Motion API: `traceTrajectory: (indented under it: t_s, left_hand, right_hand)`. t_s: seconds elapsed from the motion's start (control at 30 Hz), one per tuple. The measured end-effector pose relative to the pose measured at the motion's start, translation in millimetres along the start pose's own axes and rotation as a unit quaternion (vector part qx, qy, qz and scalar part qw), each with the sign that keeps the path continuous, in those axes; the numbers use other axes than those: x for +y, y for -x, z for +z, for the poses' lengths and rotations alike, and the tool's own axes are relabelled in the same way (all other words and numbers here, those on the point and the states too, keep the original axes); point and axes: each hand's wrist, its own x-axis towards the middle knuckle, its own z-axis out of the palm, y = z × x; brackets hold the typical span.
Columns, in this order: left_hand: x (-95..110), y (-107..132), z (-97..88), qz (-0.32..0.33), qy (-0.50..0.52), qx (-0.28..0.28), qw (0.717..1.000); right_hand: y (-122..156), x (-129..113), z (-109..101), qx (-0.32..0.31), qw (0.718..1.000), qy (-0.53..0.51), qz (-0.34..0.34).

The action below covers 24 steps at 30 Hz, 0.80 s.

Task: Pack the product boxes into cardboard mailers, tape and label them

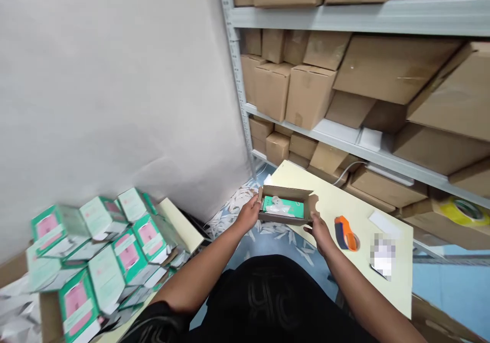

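Between my two hands is an open cardboard box (287, 220), held by its ends over the near left edge of the pale table. Inside it lies a green box (297, 209) with a crumpled piece of clear or white wrap (278, 206) on top. My left hand (249, 213) grips the left end of the cardboard box. At the right end, my right hand (318, 230) has its fingers closed on the wall near a raised flap. An orange tape dispenser (346, 235) rests on the table, just right of my right hand.
Several green and pink boxes (126, 251) are piled at the left. White paper strips (235, 202) litter the floor. A metal shelf rack (344, 21) with many cardboard boxes stands behind the table (398, 292). Yellow tape (465, 210) sits on a box at right.
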Motion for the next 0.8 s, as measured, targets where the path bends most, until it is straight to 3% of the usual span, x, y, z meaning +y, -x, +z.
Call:
traceTrajectory:
  t_s: [0.17, 0.37, 0.57, 0.8]
  left_hand:
    - [14, -53, 59.7, -0.02, 0.028, -0.071, 0.997]
    - [6, -105, 105.5, -0.044, 0.037, -0.146, 0.988]
    - [-8, -152, 127.7, -0.003, 0.043, -0.236, 0.971]
    - [-23, -192, 130.0, 0.064, 0.053, -0.303, 0.949]
  right_hand:
    - [-28, 16, -44, 0.042, 0.999, -0.017, 0.007]
    - [-60, 40, -61, 0.102, 0.994, -0.033, 0.038]
    - [-83, 51, -57, 0.161, 0.986, -0.028, 0.04]
    - [-96, 43, -41, 0.219, 0.975, -0.029, 0.033]
